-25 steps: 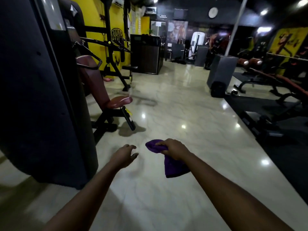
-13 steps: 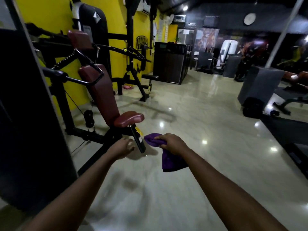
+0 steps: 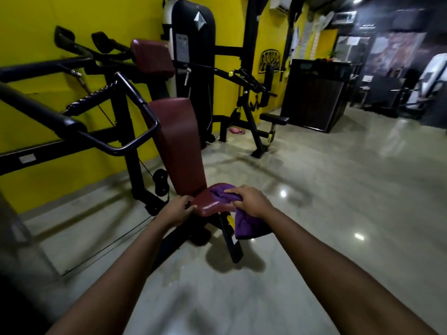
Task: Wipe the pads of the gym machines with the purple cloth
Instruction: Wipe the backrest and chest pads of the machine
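Purple cloth (image 3: 223,193) lies bunched under the right hand (image 3: 251,201), whose fingers curl over it and press it onto the far right part of a maroon seat pad (image 3: 209,204) — the cloth's loose end hangs off the seat's right edge, below the wrist. The left hand (image 3: 177,210) grips the seat pad's near left edge, fingers curled round it. Behind the seat rises a long maroon back pad (image 3: 179,143), leaning slightly, with a smaller maroon head pad (image 3: 152,56) higher and farther back. A black looped handle bar (image 3: 135,131) juts out just left of the back pad. The machine stands on a glossy pale floor (image 3: 338,189) against a yellow wall (image 3: 96,20) — a second machine's black seat (image 3: 274,118) shows beyond, near a dark counter (image 3: 316,93).
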